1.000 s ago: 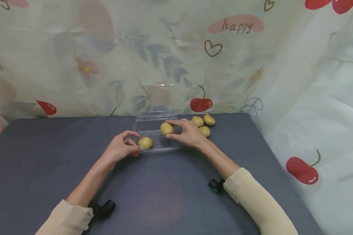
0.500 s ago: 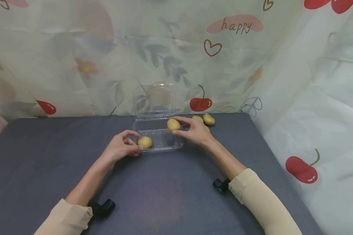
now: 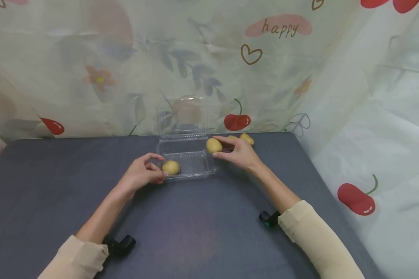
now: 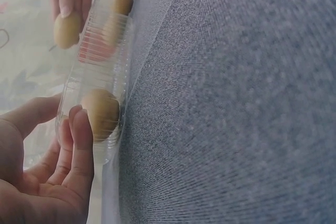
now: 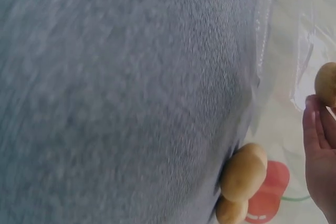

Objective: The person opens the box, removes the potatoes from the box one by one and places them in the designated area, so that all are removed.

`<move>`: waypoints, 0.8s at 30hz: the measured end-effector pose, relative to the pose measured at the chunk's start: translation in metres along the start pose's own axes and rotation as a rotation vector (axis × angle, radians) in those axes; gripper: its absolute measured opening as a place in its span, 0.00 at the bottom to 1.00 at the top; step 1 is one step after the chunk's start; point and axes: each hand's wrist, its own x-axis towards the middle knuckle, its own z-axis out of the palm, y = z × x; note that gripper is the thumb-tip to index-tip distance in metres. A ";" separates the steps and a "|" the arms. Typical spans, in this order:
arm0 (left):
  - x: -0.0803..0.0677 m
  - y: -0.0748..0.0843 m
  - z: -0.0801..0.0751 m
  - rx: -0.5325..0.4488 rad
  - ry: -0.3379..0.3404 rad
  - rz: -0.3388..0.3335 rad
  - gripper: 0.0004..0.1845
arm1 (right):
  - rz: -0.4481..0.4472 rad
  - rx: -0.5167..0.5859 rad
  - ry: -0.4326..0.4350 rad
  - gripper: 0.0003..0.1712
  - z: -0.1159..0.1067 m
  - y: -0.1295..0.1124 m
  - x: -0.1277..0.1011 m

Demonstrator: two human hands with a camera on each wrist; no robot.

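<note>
A clear plastic clamshell container stands on the dark grey table, its lid upright. One potato lies in its left end. My left hand grips that left end, index finger arched over the rim and thumb below; the left wrist view shows its fingers against the wall beside the potato. My right hand pinches a second potato between thumb and fingers above the container's back right corner. In the right wrist view this held potato sits at the fingers.
Loose potatoes lie behind my right hand near the table's back edge; two of them show in the right wrist view. A printed curtain hangs behind and to the right. The table's right edge is close.
My right hand has carried its potato to the right and back, from over the container's middle to its back right corner. My left hand has stayed at the left end.
</note>
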 end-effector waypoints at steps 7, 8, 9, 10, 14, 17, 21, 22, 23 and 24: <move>0.000 0.002 0.001 0.010 0.002 -0.010 0.30 | -0.009 0.029 0.046 0.31 -0.012 0.000 -0.006; 0.001 0.002 0.001 0.013 0.003 -0.010 0.30 | -0.002 0.033 0.051 0.31 -0.013 0.000 -0.006; 0.000 0.002 0.001 0.015 0.003 -0.011 0.29 | 0.003 0.034 0.054 0.30 -0.014 0.001 -0.007; 0.000 0.002 0.001 0.016 0.003 -0.013 0.29 | 0.009 0.033 0.057 0.30 -0.016 0.002 -0.008; -0.001 0.001 0.000 0.007 -0.005 -0.016 0.30 | 0.034 0.028 0.077 0.30 -0.021 0.010 -0.011; -0.004 0.000 0.000 0.003 -0.005 -0.016 0.31 | 0.049 0.025 0.091 0.31 -0.024 0.011 -0.016; -0.005 0.001 0.001 0.008 -0.002 0.001 0.30 | 0.053 0.037 0.119 0.29 -0.031 0.014 -0.021; -0.005 0.001 0.001 0.011 -0.001 0.005 0.30 | 0.052 0.039 0.126 0.29 -0.034 0.016 -0.022; -0.004 0.002 0.001 0.013 -0.002 0.010 0.30 | 0.054 0.040 0.132 0.29 -0.036 0.017 -0.023; -0.004 0.003 0.002 0.014 -0.002 0.014 0.30 | 0.057 0.039 0.138 0.29 -0.038 0.019 -0.024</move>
